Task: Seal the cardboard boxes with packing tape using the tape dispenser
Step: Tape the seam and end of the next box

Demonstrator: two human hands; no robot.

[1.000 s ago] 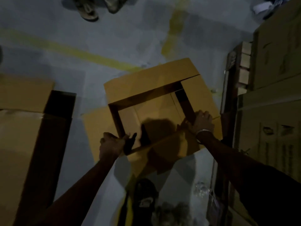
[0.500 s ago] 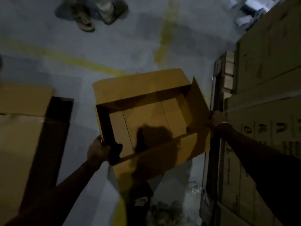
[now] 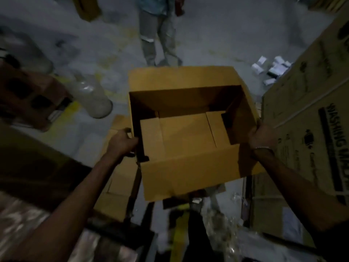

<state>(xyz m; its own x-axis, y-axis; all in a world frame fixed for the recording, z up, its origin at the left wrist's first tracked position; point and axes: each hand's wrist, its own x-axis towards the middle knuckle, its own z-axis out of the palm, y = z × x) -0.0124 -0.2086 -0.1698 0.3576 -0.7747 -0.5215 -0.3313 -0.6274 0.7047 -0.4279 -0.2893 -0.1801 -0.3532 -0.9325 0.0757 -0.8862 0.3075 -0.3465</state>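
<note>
Since half a second ago the cardboard box (image 3: 188, 133) has come up off the grey floor (image 3: 217, 38) and now sits high in the middle of the view, with a standing person's legs (image 3: 160, 40) newly visible beyond it at 12 o'clock. The left hand (image 3: 122, 141) has its fingers curled round the box's left wall, at 9 o'clock from the opening. The right hand (image 3: 261, 137), a bracelet (image 3: 261, 148) at its wrist, clamps the right wall and flap at 3 o'clock. The box is open at the top, its flaps standing out, and its bottom flaps lie folded shut inside.

Outward at 3 o'clock stands a large printed washing machine carton (image 3: 311, 129), just beside the right hand. At 10 o'clock a clear plastic jar (image 3: 94, 99) lies on the floor. At 7 o'clock flattened cardboard (image 3: 117, 186) lies under the left forearm. White paper scraps (image 3: 272, 69) are scattered at 2 o'clock.
</note>
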